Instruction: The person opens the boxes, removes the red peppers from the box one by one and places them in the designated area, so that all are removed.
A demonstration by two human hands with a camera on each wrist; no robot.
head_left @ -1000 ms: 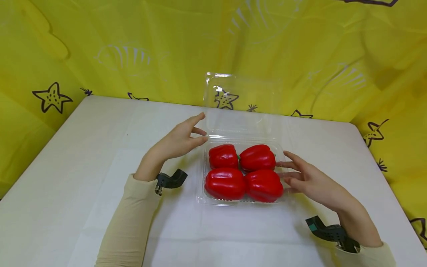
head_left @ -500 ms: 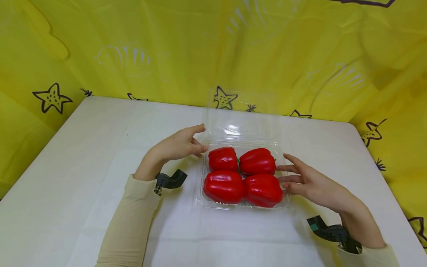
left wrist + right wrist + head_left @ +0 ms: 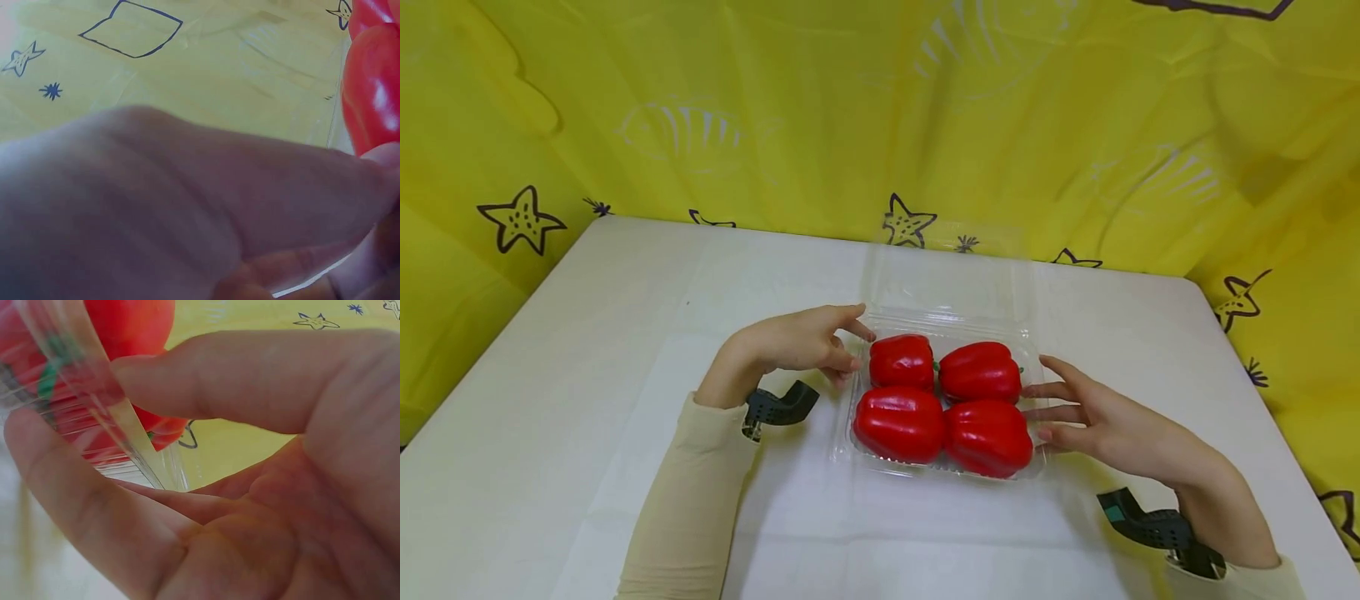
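In the head view, several red peppers (image 3: 901,423) sit in a clear hinged container (image 3: 880,467), its lid (image 3: 951,279) laid back behind it. My left hand (image 3: 797,337) grips the container's left rim near the hinge. At the right side, my right hand (image 3: 1112,417) holds the wall with its fingers spread. The left wrist view shows my left hand (image 3: 187,200) reaching to the edge beside a pepper (image 3: 375,87). In the right wrist view, the thumb and fingers of my right hand (image 3: 262,456) lie on either side of the clear rim (image 3: 134,434).
The container stands on a white-covered table (image 3: 587,350). A yellow curtain (image 3: 812,125) with sea-creature drawings hangs behind and beside the table. A dark wrist mount (image 3: 781,406) is on the left wrist and another (image 3: 1157,525) on the right.
The container and peppers have shifted slightly toward me, with both hands moving along. The lid's far edge has come down from against the curtain and the lid lies flatter.
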